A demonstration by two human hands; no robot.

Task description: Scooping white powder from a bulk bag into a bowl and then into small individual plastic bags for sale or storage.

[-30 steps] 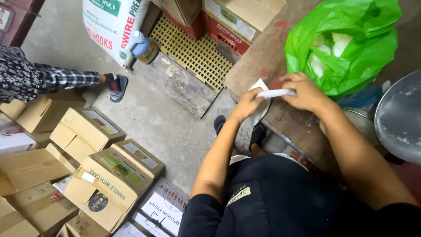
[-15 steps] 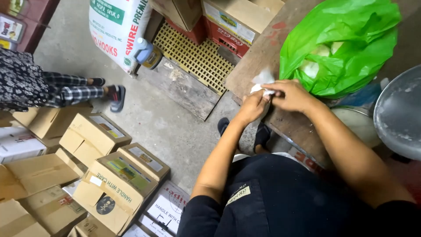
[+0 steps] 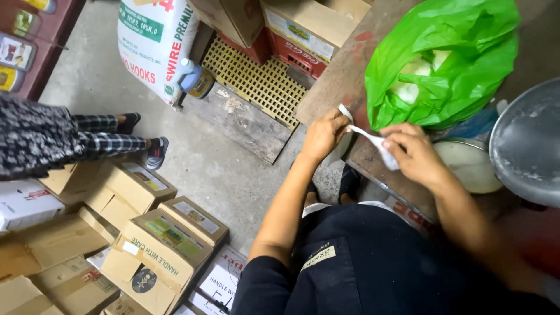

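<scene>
**Twisted white strip held over a worn table edge**

Where the bare concrete floor (image 3: 221, 169) meets a worn wooden table (image 3: 344, 76) at the right, a person in dark clothes works above the table's near edge. Both hands are closed on a twisted white strip (image 3: 373, 142): the left hand (image 3: 322, 135) pinches its far end, the right hand (image 3: 413, 156) grips its near end, and the strip runs taut between them. Just beyond, a bright green plastic bag (image 3: 461, 76) with pale contents lies on the table; a grey metal basin (image 3: 528, 146) sits at the right. Far left of the table stand a yellow grating (image 3: 256, 81), a red crate (image 3: 297, 52) and a white printed sack (image 3: 153, 46). Brown cardboard boxes (image 3: 157, 245) with coloured labels crowd the near left floor, beside another person's checked trouser legs (image 3: 105, 140).
</scene>
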